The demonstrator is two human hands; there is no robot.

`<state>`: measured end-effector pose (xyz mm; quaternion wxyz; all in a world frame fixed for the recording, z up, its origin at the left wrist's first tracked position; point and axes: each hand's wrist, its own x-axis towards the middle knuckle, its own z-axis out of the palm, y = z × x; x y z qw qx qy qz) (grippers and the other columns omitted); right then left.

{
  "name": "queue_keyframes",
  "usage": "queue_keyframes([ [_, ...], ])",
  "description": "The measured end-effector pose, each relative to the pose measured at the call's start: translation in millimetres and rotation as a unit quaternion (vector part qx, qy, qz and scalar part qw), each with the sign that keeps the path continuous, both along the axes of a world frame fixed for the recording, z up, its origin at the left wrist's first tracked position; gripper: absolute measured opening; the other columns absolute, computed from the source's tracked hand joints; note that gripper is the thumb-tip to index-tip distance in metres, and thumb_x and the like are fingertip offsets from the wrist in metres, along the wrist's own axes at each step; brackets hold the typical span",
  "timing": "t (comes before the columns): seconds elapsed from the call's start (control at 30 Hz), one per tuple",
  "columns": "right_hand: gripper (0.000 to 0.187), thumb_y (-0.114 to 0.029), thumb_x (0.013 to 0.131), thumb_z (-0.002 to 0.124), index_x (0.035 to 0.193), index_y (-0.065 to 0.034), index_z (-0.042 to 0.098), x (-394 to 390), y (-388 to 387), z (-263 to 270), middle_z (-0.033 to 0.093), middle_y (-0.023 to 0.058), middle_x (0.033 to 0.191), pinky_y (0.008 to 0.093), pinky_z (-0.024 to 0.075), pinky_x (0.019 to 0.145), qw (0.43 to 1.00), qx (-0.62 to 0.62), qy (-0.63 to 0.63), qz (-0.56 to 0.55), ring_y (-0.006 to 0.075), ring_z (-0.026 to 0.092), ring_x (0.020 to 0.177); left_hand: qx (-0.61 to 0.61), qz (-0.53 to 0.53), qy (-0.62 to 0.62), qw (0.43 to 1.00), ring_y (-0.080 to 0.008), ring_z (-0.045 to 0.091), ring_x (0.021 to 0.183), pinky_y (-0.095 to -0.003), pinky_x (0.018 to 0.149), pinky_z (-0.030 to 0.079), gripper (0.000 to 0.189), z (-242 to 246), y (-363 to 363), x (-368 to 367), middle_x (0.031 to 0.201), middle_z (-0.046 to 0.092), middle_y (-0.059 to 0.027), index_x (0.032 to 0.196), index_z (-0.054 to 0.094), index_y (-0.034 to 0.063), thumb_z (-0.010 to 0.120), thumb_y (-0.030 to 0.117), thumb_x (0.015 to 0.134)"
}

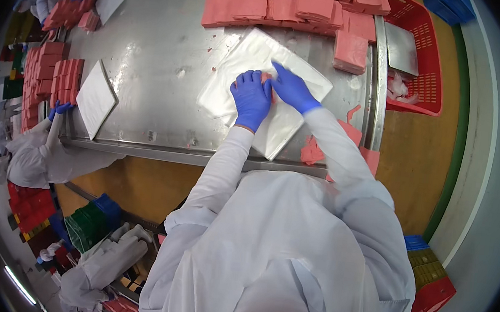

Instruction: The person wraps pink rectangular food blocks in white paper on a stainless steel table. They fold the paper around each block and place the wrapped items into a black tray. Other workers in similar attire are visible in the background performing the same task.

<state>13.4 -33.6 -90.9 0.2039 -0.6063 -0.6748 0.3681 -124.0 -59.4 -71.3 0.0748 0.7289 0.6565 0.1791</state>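
Note:
My left hand [251, 96], in a blue glove, lies palm down with its fingers over a small pink slab [274, 96], most of which it hides. Beside it, my right hand [292, 87], also gloved in blue, reaches over the slab's right side with its fingers pointing up and left. Whether either hand grips the slab cannot be told. Both hands are above a pile of clear plastic sheets or bags [279, 132] on a stainless steel table [160, 59]. Stacks of square pink slabs [236, 3] stand beyond the plastic, and a separate stack [350, 53] sits to the right.
Pink scraps [312, 150] lie near my right forearm. A red perforated crate [430, 82] with a metal sheet [402, 49] stands past the table's right edge. Co-workers at left handle pink stacks [67, 82] near a white plastic pile [96, 100].

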Motion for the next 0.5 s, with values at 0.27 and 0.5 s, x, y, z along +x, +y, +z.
queue_keyframes([
  [0.27, 0.037, -0.015, 0.08, 0.06, 0.116, -0.0097, 0.062, 18, -99, -1, 0.059, 0.0147, 0.105, 0.0476, 0.0422, 0.089, 0.993, 0.08, -0.022, 0.085, 0.0342, 0.055, 0.103, 0.032, -0.036, -0.011, 0.999, -0.0325, 0.039, 0.125, -0.0479, 0.101, 0.03, 0.049, -7, -20, -12, 0.128, 0.048, -0.0123, 0.131, 0.048, 0.007, 0.057, 0.027, 0.087],
  [0.5, 0.051, -0.019, 0.076, 0.068, 0.125, -0.0141, 0.058, 31, -82, -15, 0.056, 0.012, 0.1, 0.0453, 0.0452, 0.087, 0.993, -0.046, 0.106, -0.017, 0.0319, 0.056, 0.097, -0.041, -0.07, 0.025, 0.996, -0.0321, 0.042, 0.12, -0.0463, 0.093, 0.036, 0.052, 10, -9, -11, 0.129, 0.048, -0.0139, 0.133, 0.046, 0.006, 0.058, 0.027, 0.086],
])
